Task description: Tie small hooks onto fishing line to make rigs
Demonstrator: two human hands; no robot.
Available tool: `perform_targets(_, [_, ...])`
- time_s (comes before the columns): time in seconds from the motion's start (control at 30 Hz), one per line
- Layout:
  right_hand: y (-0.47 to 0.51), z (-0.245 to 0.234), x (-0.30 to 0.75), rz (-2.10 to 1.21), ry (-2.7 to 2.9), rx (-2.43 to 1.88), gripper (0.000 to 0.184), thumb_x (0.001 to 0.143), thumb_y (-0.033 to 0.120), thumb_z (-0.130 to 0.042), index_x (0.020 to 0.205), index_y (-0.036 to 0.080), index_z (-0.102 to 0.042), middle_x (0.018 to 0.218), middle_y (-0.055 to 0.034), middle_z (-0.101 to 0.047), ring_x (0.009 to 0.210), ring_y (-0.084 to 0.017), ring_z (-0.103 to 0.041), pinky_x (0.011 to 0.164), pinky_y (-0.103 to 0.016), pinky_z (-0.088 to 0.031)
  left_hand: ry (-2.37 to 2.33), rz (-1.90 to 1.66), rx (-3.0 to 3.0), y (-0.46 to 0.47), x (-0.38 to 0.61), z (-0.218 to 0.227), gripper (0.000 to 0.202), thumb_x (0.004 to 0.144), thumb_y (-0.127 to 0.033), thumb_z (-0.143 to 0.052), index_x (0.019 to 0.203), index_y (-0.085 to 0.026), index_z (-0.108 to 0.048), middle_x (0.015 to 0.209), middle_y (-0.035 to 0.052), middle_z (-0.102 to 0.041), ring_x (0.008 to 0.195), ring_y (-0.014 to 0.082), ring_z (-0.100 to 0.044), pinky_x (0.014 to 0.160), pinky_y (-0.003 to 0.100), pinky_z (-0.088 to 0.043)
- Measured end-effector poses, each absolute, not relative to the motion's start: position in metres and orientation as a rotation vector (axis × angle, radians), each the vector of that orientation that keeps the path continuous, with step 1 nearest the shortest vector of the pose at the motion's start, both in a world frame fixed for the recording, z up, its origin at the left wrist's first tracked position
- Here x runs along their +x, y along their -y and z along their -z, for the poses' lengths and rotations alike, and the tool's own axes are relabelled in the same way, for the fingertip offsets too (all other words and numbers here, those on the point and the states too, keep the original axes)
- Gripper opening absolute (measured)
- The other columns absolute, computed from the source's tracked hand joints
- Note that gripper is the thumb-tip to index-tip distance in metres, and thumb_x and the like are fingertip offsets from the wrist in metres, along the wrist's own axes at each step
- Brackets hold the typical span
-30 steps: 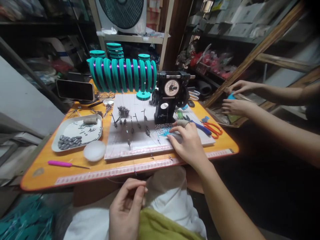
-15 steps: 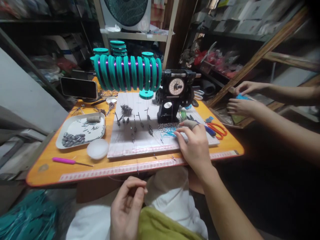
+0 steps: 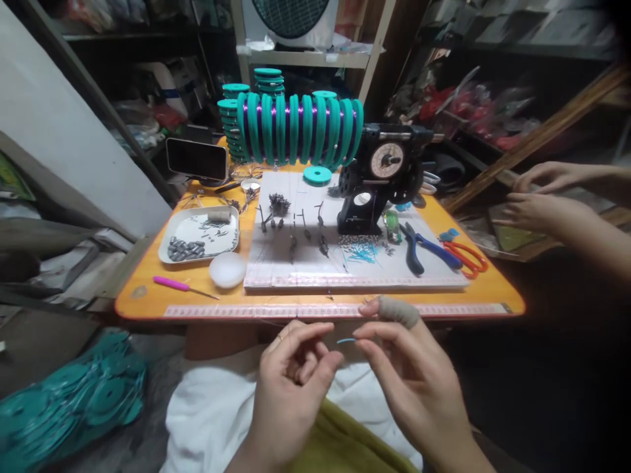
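My right hand (image 3: 419,374) pinches a short, thin blue strip (image 3: 346,340) between thumb and index finger, above my lap. A grey wrap (image 3: 398,311) covers one of its fingers. Facing it, my left hand (image 3: 296,381) has thumb and index finger apart, the other fingers curled; I make out nothing in it. The strip's free end points at the gap in my left hand, without touching it. On the white board (image 3: 305,272) lie more blue strips (image 3: 363,252) beside small metallic bits (image 3: 352,242). Above the board, teal spools (image 3: 300,130) with purple line hang in a row.
A black winding machine (image 3: 367,190) with a dial stands on the board. Pliers (image 3: 414,249) and orange-handled scissors (image 3: 468,257) lie right. Left are a tray (image 3: 229,246) of grey weights, a white bowl (image 3: 227,270) and a pink-handled hook (image 3: 172,284). Another person's hands (image 3: 547,197) work at right.
My right hand has come back from the blue strips on the board to my lap, with one strip in its fingertips. My left thumb and index finger have parted. The view has shifted.
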State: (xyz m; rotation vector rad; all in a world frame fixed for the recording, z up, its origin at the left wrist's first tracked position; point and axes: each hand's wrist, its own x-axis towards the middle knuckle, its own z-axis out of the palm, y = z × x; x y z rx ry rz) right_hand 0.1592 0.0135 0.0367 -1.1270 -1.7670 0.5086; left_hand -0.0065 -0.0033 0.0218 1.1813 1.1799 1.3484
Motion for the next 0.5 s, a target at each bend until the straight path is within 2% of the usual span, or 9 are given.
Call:
perform_targets(0.07, [-0.012,-0.036,0.153,-0.510,1.826,-1.099,0.016,0.090,0.012,-0.063,0.097,0.026,-0.065,0.111,-0.0053,-0.060,0.108,-0.020,-0.059,0.089,-0.031,-0.050,-1.183,-1.356,1.204,0.006,-0.008,-0.022,0.006,0.088,-0.026,-0.067,0.088,-0.022,-0.072,0.079,0.0008,-0.059,0.072,0.0115,-0.057,0.060,0.018,-0.045])
perform_targets(0.13, [-0.010,-0.037,0.150,-0.565,1.815,-1.103,0.013,0.091,0.015,-0.061,0.096,0.026,-0.064,0.110,-0.0055,-0.061,0.107,-0.021,-0.059,0.088,-0.032,-0.050,-1.179,-1.368,1.208,0.007,-0.009,-0.021,0.012,0.090,-0.025,-0.064,0.080,-0.021,-0.069,0.078,0.0005,-0.058,0.072,0.0117,-0.056,0.062,0.019,-0.044])
perform_targets(0.27, [-0.008,-0.038,0.146,-0.867,1.578,-1.155,0.007,0.096,0.024,-0.056,0.096,0.027,-0.063,0.109,-0.0067,-0.062,0.110,-0.023,-0.059,0.081,-0.030,-0.052,-1.143,-1.390,1.140,0.009,-0.013,-0.021,0.012,0.091,-0.025,-0.063,0.080,-0.021,-0.067,0.075,-0.0008,-0.058,0.067,0.0107,-0.052,0.060,0.019,-0.042])
perform_targets(0.4, [-0.008,-0.029,0.140,-1.085,1.526,-1.067,0.014,0.088,0.027,-0.070,0.101,0.031,-0.070,0.112,-0.0052,-0.062,0.098,-0.020,-0.062,0.078,-0.028,-0.053,-1.077,-1.358,1.099,0.012,-0.013,-0.022,0.013,0.091,-0.026,-0.063,0.080,-0.020,-0.067,0.077,0.0002,-0.060,0.070,0.0121,-0.055,0.063,0.021,-0.044])
perform_targets(0.5, [-0.011,-0.022,0.140,-1.166,1.450,-0.993,0.008,0.087,0.025,-0.072,0.091,0.032,-0.074,0.105,-0.0036,-0.064,0.098,-0.019,-0.062,0.079,-0.028,-0.053,-1.076,-1.319,1.103,0.013,-0.012,-0.020,0.016,0.092,-0.030,-0.061,0.080,-0.019,-0.064,0.076,0.0006,-0.058,0.068,0.0128,-0.053,0.061,0.023,-0.043])
